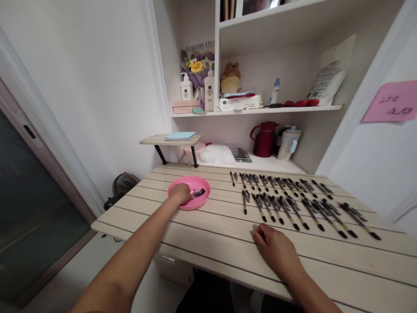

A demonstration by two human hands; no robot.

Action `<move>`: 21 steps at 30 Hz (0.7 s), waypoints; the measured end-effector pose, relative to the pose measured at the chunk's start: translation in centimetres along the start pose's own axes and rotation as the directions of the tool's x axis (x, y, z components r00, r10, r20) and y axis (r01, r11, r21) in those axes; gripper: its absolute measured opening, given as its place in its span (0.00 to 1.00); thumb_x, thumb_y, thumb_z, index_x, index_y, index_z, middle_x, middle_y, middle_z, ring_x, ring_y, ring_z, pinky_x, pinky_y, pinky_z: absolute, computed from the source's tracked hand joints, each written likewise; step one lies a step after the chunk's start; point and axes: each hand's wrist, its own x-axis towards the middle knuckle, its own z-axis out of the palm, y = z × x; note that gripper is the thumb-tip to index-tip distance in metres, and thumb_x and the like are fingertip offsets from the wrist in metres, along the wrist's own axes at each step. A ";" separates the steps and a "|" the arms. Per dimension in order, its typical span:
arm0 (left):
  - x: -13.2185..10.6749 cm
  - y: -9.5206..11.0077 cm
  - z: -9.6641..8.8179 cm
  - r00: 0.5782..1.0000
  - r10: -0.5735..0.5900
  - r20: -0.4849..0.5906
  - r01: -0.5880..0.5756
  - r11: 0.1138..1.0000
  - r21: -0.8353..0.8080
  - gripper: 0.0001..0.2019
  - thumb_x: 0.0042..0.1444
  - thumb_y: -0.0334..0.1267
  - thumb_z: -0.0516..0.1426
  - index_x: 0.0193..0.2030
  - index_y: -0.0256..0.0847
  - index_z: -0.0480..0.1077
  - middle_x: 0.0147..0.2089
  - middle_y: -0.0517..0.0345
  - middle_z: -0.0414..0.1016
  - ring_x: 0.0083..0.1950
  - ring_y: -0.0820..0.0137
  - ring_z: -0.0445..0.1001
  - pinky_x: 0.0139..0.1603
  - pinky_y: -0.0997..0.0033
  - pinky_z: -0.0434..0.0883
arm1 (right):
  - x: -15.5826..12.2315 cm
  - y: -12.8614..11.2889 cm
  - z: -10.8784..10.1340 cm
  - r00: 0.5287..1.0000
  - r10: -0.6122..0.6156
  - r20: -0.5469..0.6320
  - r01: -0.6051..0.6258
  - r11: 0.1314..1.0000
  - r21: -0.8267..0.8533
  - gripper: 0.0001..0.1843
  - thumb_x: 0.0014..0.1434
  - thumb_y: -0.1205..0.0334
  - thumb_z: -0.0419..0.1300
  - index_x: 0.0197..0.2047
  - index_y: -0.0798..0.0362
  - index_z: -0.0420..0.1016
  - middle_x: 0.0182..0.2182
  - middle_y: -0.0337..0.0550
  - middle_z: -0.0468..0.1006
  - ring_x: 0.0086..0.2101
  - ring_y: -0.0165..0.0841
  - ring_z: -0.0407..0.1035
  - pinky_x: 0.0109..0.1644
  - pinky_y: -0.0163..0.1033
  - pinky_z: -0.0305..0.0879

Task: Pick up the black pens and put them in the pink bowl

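Observation:
My left hand reaches into a pink round tray on the pale wooden table, its fingers closed on a black pen that lies over the tray. My right hand rests flat on the table nearer to me, fingers together and pointing left, holding nothing that I can see. Beyond it lie two rows of several black pens with their caps beside them, laid side by side across the table's middle and right.
A small raised shelf with a blue notebook stands at the table's back left. Behind are a red jug, a white cup, bottles and a soft toy on wall shelves. A pink note hangs at right. A fan sits on the floor left.

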 end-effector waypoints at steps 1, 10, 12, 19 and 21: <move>-0.1 0.1 0.3 1.000 0.004 -0.004 -0.004 1.000 -0.019 0.15 0.56 0.41 0.53 0.49 0.40 0.65 0.50 0.52 0.66 0.48 0.65 0.68 0.45 0.62 0.68 | 0.0 0.0 0.0 1.000 -0.001 0.002 0.001 1.000 -0.001 0.12 0.57 0.56 0.48 0.25 0.50 0.63 0.22 0.40 0.73 0.26 0.34 0.65 0.27 0.35 0.45; 0.4 0.4 1.4 0.999 0.038 -0.009 -0.038 0.999 -0.003 0.16 0.56 0.41 0.53 0.50 0.39 0.65 0.50 0.52 0.66 0.48 0.65 0.68 0.45 0.62 0.68 | -0.2 -0.3 0.0 1.000 -0.024 -0.020 0.024 1.000 -0.013 0.11 0.57 0.58 0.48 0.26 0.51 0.64 0.23 0.41 0.73 0.27 0.34 0.66 0.27 0.35 0.45; 0.7 0.2 1.1 0.999 0.032 0.004 -0.032 0.997 0.073 0.16 0.55 0.41 0.53 0.50 0.39 0.65 0.50 0.53 0.66 0.48 0.64 0.68 0.45 0.62 0.68 | -0.2 -0.4 -0.1 0.999 -0.033 -0.031 0.032 0.999 -0.016 0.10 0.57 0.59 0.49 0.26 0.51 0.65 0.24 0.42 0.74 0.27 0.34 0.66 0.28 0.35 0.45; 2.2 -0.8 -0.5 0.997 0.005 0.079 -0.041 0.884 0.466 0.12 0.46 0.39 0.60 0.36 0.33 0.71 0.43 0.43 0.72 0.47 0.57 0.69 0.46 0.58 0.65 | -0.2 -0.5 -0.4 0.999 -0.033 -0.032 0.032 0.999 -0.008 0.10 0.57 0.60 0.49 0.27 0.51 0.64 0.25 0.41 0.74 0.28 0.33 0.66 0.28 0.35 0.45; 2.4 -1.3 -1.1 0.997 0.018 0.080 -0.060 0.832 0.552 0.09 0.41 0.36 0.62 0.28 0.34 0.71 0.39 0.39 0.73 0.46 0.51 0.69 0.44 0.59 0.63 | -0.3 -0.5 -0.5 0.998 -0.045 -0.040 0.044 0.999 -0.008 0.09 0.58 0.61 0.49 0.27 0.52 0.64 0.26 0.41 0.75 0.29 0.33 0.67 0.29 0.35 0.46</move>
